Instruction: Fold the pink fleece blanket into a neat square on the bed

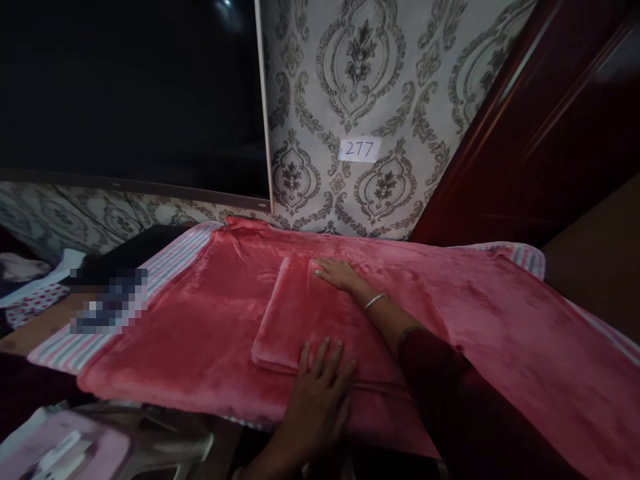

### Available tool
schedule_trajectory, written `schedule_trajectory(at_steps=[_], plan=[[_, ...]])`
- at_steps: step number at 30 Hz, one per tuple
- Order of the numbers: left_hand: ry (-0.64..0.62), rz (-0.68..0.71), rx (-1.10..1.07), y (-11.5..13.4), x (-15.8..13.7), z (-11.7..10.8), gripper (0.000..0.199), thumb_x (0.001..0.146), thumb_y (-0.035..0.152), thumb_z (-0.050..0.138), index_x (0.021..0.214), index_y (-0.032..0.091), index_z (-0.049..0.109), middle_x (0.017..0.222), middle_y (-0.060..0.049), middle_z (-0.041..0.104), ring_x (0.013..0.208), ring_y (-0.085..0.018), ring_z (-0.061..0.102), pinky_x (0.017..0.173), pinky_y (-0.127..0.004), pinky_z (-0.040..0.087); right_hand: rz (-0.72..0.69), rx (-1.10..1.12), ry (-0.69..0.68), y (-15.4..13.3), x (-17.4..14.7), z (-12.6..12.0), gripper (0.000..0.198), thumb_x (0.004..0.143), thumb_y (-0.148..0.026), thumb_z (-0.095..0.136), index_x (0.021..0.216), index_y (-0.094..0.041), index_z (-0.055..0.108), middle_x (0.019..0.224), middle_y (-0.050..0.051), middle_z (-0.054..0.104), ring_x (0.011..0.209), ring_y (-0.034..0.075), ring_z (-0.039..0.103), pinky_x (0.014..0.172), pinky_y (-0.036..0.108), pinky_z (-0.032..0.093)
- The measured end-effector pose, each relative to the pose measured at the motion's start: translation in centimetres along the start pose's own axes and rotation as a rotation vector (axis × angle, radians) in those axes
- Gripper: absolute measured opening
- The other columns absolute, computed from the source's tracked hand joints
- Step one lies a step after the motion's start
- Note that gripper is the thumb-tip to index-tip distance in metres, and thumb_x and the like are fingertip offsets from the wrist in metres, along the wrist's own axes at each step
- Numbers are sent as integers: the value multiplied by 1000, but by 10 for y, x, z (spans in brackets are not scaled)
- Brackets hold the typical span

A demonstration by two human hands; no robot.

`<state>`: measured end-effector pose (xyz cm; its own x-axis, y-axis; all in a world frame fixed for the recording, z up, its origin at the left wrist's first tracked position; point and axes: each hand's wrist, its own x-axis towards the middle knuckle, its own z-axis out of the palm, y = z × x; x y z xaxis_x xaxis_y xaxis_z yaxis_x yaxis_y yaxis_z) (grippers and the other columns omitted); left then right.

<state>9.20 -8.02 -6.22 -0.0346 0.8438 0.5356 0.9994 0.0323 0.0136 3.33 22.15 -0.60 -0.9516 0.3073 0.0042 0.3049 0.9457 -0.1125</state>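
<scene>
A folded pink plush blanket point(300, 310) lies flat in the middle of a larger spread of pink plush fabric point(180, 333). My right hand point(336, 272) reaches across to its far edge and rests on top, palm down with fingers stretched out. A thin bracelet circles that wrist. Along the near edge, my left hand point(320, 390) lies with spread fingers touching the folded layers. Both palms are hidden. The spread fabric has a striped border point(173, 283) at its left side, and another striped part shows at the far right corner.
A large dark television screen point(135, 93) stands at the back left. Patterned wallpaper bears a paper label reading 277 point(360, 149). Dark red wooden furniture point(505, 147) rises at the right. A pinkish plastic stool point(65, 440) sits at lower left, below folded cloths point(40, 303).
</scene>
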Motion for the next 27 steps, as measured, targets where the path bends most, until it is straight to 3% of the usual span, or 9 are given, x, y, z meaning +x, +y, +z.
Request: schedule_trajectory(at_steps=[5, 8, 13, 16, 22, 27], plan=[[0, 15, -18, 0, 2, -6, 59, 91, 31, 62, 149, 30, 52, 161, -7, 44, 150, -31, 35, 125, -58, 15, 134, 10, -50, -21, -10, -23, 62, 107, -52, 33, 164, -28, 27, 168, 10, 27, 153, 34, 29, 122, 62, 24], [53, 28, -31, -8, 1, -12, 58, 91, 31, 61, 148, 26, 52, 157, -10, 49, 147, -29, 40, 125, -58, 15, 119, 13, -18, -46, -24, -36, 62, 108, -49, 32, 164, -23, 28, 169, 15, 21, 154, 41, 22, 119, 70, 22], [181, -131, 23, -30, -10, -17, 54, 91, 35, 62, 144, 26, 58, 150, -12, 56, 145, -34, 41, 124, -63, 7, -240, 9, -17, -93, -55, -33, 55, 107, -50, 39, 161, -41, 32, 171, -2, 16, 159, 27, 8, 126, 60, 7], [117, -156, 71, -37, -18, -14, 63, 89, 39, 66, 149, 30, 53, 158, -13, 46, 150, -39, 32, 122, -65, 7, -402, 21, -84, -103, -57, -21, 59, 105, -56, 40, 161, -39, 32, 171, 0, 19, 159, 29, 10, 124, 64, 7], [100, -158, 61, -37, -22, -8, 70, 85, 47, 70, 151, 33, 51, 160, -11, 44, 152, -38, 29, 124, -63, 7, -264, -20, -37, -86, -4, -8, 58, 106, -59, 35, 159, -37, 38, 170, 2, 24, 158, 30, 12, 123, 67, 9], [122, -151, 54, -39, -24, -1, 66, 85, 42, 67, 149, 32, 53, 163, -10, 41, 153, -39, 26, 123, -64, 7, -110, 19, -74, -75, 46, -7, 59, 106, -58, 32, 159, -35, 38, 169, 3, 26, 156, 33, 22, 122, 66, 20]])
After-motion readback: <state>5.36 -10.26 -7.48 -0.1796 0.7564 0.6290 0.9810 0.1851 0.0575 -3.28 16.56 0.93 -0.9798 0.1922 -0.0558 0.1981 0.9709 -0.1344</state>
